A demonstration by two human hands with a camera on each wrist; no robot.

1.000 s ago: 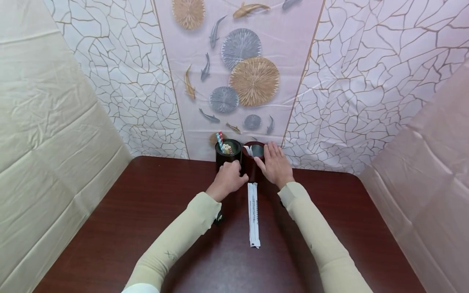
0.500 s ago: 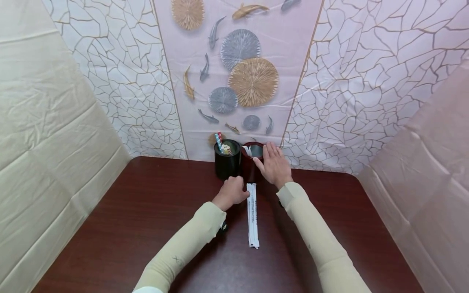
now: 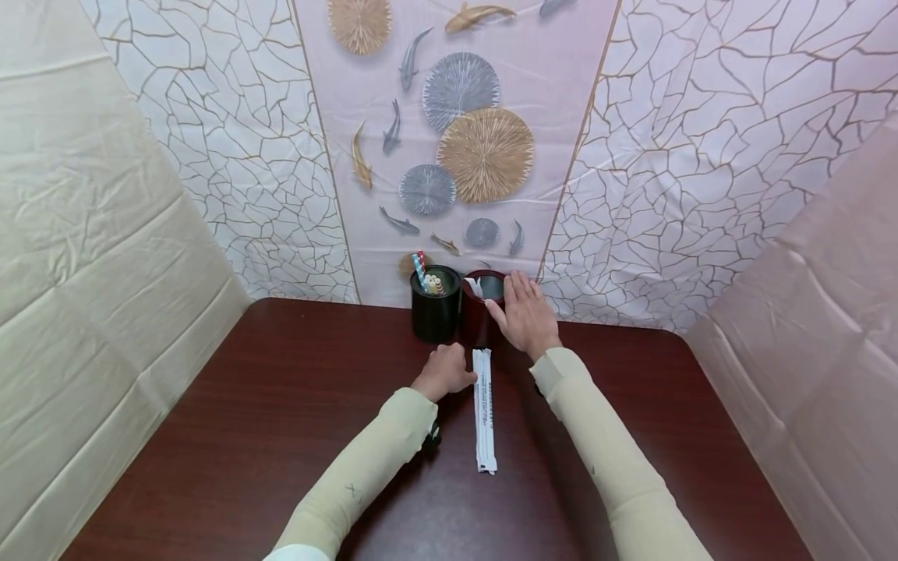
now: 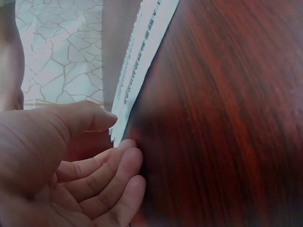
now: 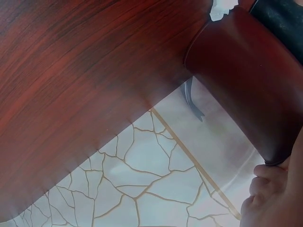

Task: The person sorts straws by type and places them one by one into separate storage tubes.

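Long, narrow white paper packets (image 3: 484,413) with dark print, like wrapped straws or chopsticks, lie side by side on the table. My left hand (image 3: 445,370) is at their far end. In the left wrist view its thumb and loosely bent fingers (image 4: 130,158) stand on either side of the packet end, with a gap between them; a firm pinch does not show. My right hand (image 3: 529,312) rests against the side and rim of a dark red cup (image 3: 482,323), its fingers extended. White paper ends (image 3: 475,287) stick up inside that cup.
A black cup (image 3: 435,318) with patterned paper straws (image 3: 421,273) stands just left of the red one. Behind both is a wall covering (image 3: 484,156) at the table's back edge. The dark wooden table (image 3: 281,428) runs between pale side cloths.
My left hand has drawn back from in front of the black cup toward the packets' far end. The right hand stays on the red cup, and the packets keep their place.
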